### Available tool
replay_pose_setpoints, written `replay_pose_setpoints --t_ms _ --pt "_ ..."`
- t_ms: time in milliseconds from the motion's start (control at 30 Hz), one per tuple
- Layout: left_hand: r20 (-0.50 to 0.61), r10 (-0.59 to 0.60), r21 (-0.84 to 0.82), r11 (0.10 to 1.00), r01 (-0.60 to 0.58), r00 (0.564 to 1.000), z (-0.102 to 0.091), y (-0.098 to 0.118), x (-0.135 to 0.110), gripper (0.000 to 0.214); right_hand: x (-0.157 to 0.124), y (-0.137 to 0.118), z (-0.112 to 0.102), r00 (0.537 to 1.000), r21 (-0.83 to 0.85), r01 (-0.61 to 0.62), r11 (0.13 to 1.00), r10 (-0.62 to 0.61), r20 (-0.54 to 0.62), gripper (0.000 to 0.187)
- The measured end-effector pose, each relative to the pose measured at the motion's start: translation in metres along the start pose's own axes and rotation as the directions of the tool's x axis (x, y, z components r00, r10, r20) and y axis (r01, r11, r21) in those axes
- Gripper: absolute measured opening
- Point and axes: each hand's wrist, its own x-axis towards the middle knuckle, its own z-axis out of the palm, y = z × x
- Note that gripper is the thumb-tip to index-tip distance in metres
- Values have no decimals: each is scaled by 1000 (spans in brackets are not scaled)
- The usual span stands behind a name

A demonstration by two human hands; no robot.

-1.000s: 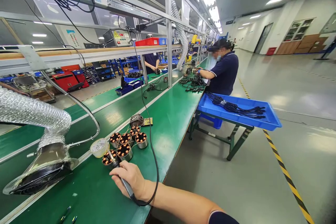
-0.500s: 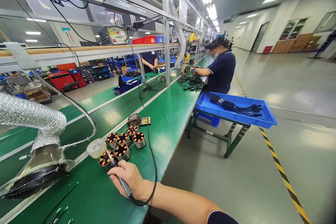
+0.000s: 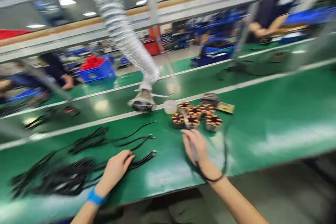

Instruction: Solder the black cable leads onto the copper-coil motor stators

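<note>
My right hand (image 3: 195, 146) is wrapped round a soldering iron (image 3: 189, 133) whose tip points at a cluster of several copper-wound motor stators (image 3: 195, 116) on the green bench (image 3: 275, 112). The iron's black cord (image 3: 223, 161) loops round my wrist. My left hand (image 3: 117, 168), with a blue wristband, rests on a bundle of black cables (image 3: 141, 159); its fingers curl over the cable ends. The picture is smeared by motion.
A silver flexible fume hose (image 3: 123, 31) hangs down to a hood (image 3: 141, 103) left of the stators. A pale round tub (image 3: 170, 106) sits beside them. More black cables (image 3: 60, 178) lie at the left. Other people work across the conveyor.
The view has swung sharply left to face the bench head-on. My left hand and the black cables have come into view. My right hand still holds the iron by the stators.
</note>
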Motion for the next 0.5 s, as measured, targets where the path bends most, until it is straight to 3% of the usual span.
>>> replay_pose_setpoints --t_ms 167,367,500 --pt "-55 -75 39 996 77 996 -7 -9 -5 25 3 18 13 1000 -74 10 997 -9 12 24" --pt "-146 -210 109 968 227 967 -12 -25 -14 28 17 12 15 996 -121 90 989 -89 14 31" --pt "-109 -200 128 969 213 974 -16 -32 -12 34 28 6 16 990 -133 122 983 -112 86 38"
